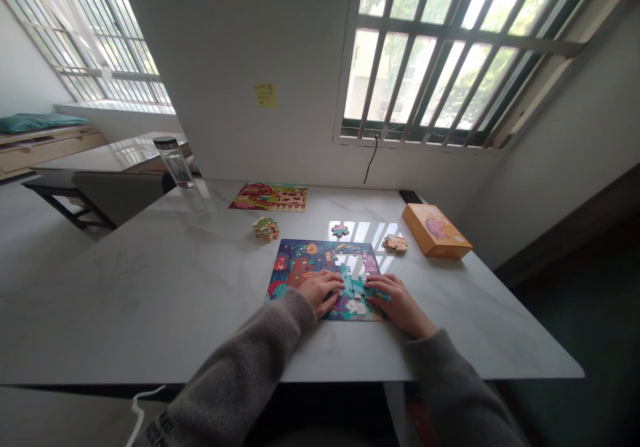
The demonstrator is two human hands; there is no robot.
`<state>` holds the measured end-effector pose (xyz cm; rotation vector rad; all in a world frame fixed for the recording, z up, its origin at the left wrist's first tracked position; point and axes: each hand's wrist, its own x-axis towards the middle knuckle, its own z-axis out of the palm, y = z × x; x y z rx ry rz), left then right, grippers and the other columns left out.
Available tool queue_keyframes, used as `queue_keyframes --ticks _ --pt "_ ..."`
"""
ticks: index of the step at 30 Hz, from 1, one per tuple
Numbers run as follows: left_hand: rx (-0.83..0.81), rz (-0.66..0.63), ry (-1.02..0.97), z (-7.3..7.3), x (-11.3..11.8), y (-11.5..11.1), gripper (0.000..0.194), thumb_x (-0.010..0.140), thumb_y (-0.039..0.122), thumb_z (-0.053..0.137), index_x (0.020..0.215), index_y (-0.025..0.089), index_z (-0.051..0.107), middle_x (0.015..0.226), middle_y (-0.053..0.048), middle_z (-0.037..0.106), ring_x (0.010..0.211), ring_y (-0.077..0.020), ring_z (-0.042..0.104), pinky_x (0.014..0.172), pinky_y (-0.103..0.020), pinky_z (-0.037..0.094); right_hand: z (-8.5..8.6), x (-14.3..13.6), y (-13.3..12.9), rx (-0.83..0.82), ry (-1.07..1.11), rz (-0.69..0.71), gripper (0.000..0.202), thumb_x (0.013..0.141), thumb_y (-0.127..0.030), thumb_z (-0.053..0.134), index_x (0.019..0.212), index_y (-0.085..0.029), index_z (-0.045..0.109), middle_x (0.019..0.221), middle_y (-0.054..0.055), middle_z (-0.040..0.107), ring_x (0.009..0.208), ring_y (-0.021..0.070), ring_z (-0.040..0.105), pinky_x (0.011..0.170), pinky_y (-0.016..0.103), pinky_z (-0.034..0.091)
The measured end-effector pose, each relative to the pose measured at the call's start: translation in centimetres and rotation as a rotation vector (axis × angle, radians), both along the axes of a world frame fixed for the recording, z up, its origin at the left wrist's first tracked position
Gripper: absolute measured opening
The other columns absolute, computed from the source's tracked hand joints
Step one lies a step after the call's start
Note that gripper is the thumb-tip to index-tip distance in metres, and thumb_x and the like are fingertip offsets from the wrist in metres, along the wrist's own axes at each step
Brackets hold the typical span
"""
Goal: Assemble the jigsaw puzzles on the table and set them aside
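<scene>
A colourful jigsaw puzzle (295, 263) lies flat on the white table, with a gap in its upper right part where the table shows through. My left hand (323, 291) rests on the middle of the puzzle, its fingers spread and nothing in them. From the right, my right hand (395, 300) reaches over the puzzle's right side, fingers apart and touching teal pieces (357, 287) near the gap. A single loose teal and pink piece (340, 231) lies just beyond the puzzle's far edge.
Stacks of pieces sit behind the puzzle, one left (266, 229) and one right (395, 243). An orange box (437, 231) and a black object (411, 197) are at the far right. A second picture sheet (270, 197) lies near the wall, and a clear bottle (175, 163) stands left.
</scene>
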<state>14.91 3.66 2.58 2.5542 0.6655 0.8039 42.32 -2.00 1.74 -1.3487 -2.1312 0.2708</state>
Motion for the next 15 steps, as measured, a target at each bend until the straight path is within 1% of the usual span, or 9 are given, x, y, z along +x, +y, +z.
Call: queue_keyframes --ticks 4,10,13,15 --pt "-0.011 0.016 0.104 -0.12 0.19 -0.1 0.026 0.092 0.02 0.054 0.114 0.02 0.068 0.117 -0.008 0.068 0.111 -0.0253 0.057 0.1 -0.042 0.047 0.13 0.07 -0.04 0.004 0.0 -0.006 0.024 0.091 -0.034 0.065 0.114 -0.031 0.071 0.122 0.006 0.07 0.111 0.0274 0.062 0.099 0.048 0.049" --pt "0.034 0.098 0.265 0.11 0.67 -0.69 0.032 0.091 0.028 0.057 0.122 0.023 0.063 0.127 -0.008 0.062 0.116 -0.0296 0.052 0.096 -0.048 0.043 -0.02 0.34 0.08 -0.011 -0.026 0.002 0.025 0.092 -0.031 0.064 0.117 -0.029 0.07 0.125 0.006 0.069 0.113 0.0262 0.061 0.101 0.046 0.048" --pt "0.064 0.107 0.295 0.03 0.89 -0.95 0.033 0.092 0.028 0.056 0.125 0.025 0.061 0.135 -0.007 0.058 0.117 -0.0301 0.05 0.095 -0.049 0.042 -0.07 0.44 0.14 -0.012 -0.029 0.0 0.024 0.092 -0.03 0.064 0.116 -0.029 0.07 0.124 0.006 0.069 0.113 0.0255 0.061 0.101 0.045 0.048" --pt "0.069 0.103 0.301 -0.04 0.94 -1.0 0.033 0.093 0.027 0.054 0.126 0.027 0.06 0.136 -0.005 0.058 0.117 -0.0299 0.05 0.095 -0.049 0.041 -0.07 0.51 0.15 -0.01 -0.033 0.001 0.024 0.092 -0.03 0.065 0.116 -0.029 0.07 0.124 0.005 0.069 0.113 0.0254 0.061 0.101 0.045 0.049"
